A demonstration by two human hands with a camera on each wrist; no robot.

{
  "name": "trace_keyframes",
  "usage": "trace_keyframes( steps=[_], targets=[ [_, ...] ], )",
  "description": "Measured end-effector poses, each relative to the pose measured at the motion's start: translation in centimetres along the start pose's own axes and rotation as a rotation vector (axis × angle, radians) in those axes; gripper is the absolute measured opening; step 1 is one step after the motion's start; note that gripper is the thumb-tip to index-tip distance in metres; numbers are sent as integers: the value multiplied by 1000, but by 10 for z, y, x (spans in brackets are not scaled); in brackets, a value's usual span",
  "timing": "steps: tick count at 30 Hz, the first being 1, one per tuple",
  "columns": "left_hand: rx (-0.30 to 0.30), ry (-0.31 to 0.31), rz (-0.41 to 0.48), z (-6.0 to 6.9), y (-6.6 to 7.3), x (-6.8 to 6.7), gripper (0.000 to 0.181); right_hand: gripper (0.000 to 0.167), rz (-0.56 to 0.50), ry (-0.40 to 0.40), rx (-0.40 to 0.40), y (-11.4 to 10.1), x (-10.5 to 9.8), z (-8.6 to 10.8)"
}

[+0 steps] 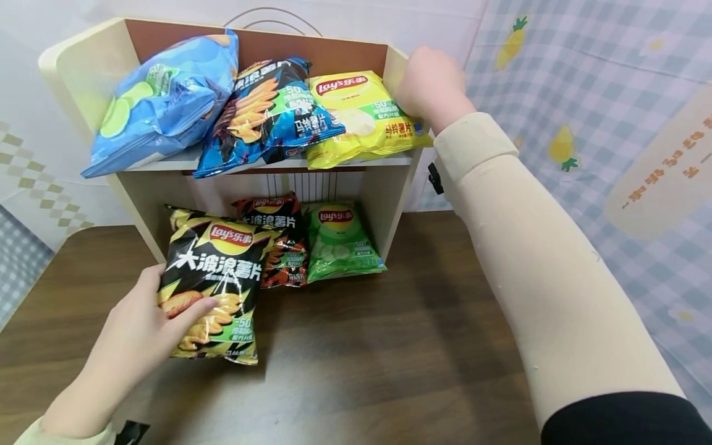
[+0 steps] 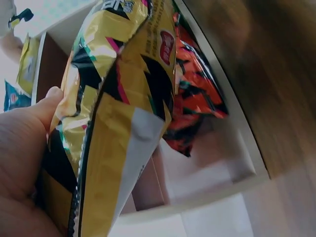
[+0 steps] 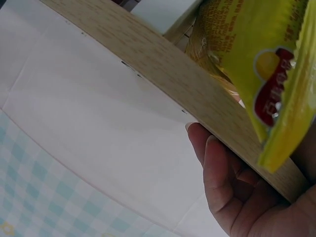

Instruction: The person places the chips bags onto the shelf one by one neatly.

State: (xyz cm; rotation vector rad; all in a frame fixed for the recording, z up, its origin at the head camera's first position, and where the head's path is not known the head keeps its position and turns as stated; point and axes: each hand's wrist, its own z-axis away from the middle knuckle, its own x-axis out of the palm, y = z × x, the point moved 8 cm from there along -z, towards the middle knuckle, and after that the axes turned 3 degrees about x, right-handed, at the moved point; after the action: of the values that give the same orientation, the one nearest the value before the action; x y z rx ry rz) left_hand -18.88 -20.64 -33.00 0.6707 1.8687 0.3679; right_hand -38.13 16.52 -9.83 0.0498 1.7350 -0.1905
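My left hand grips a black and gold bag of potato chips, thumb across its front, before the left part of the lower shelf. In the left wrist view the same chip bag shows its gold side and seam. At the upper right, my right hand holds the side panel of the wooden shelf. The right wrist view shows its fingers curled against the panel, beside a yellow chip bag. The far side of that hand is hidden.
A light blue bag and a dark blue chip bag share the upper shelf with the yellow one. Below stand a red and black chip bag and a green chip bag. The shelf rests on a brown wooden table.
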Motion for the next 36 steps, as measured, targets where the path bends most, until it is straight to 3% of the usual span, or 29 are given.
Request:
trace_keyframes(
  steps=[3, 10, 17, 24, 27, 31, 34, 36],
  targets=[
    [16, -2, -24, -12, 7, 4, 87, 46, -4, -6, 0, 0, 1, 0],
    [65, 62, -128, -41, 13, 2, 86, 44, -3, 2, -5, -1, -1, 0],
    [188, 237, -259, -61, 25, -7, 73, 44, 2, 25, -17, -2, -2, 3],
    [151, 225, -264, -81, 11, 7, 63, 45, -4, 20, -4, -1, 0, 3],
    [226, 284, -286, -84, 8, 16, 61, 44, -2, 13, -4, -2, 1, 3],
    [383, 366, -325, -80, 13, 26, 47, 45, -3, 3, 6, -1, 1, 3],
    [463, 365, -359, -75, 19, 36, 41, 45, -8, 0, 12, 0, 1, 3],
    [478, 336, -393, -72, 20, 43, 43, 45, -9, 0, 14, 1, 1, 3]
  ],
)
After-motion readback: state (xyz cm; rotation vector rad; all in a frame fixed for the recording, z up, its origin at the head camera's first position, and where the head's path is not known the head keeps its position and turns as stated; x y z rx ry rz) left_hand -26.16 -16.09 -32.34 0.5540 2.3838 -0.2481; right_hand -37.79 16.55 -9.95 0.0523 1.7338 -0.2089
